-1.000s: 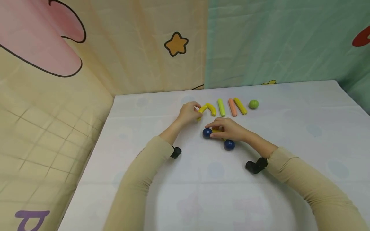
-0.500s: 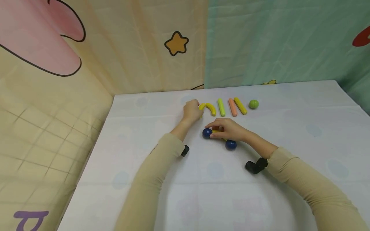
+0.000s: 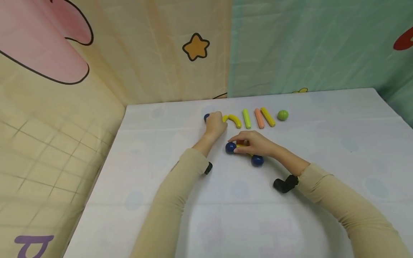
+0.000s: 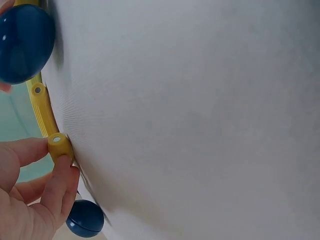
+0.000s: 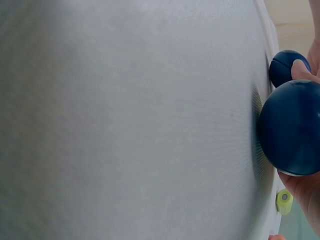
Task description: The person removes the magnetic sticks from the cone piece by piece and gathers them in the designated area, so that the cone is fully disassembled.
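My left hand (image 3: 215, 125) pinches a short yellow curved stick (image 4: 60, 144) between thumb and fingers near the table's back. Just behind it lies a second yellow curved stick (image 3: 235, 121). A dark blue ball (image 3: 206, 117) peeks out left of that hand. Nearer the front, my right hand (image 3: 255, 144) holds a blue ball (image 3: 230, 147) with thumb and fingers; a yellow stick (image 3: 240, 146), partly covered by the fingers, sits against it. Another blue ball (image 3: 257, 161) is below the right hand, at the yellow stick's other end.
At the back of the white table (image 3: 161, 179) lie a light green stick (image 3: 246, 119), an orange stick (image 3: 259, 118) and a straight yellow stick (image 3: 268, 117). A green ball (image 3: 283, 115) is right of them. Printed curtains (image 3: 155, 53) hang behind the table.
My left hand has moved slightly right and turned, lowering the curved stick. A blue ball has come into view at its left. The right hand stays put; the ball below it shifted slightly right.
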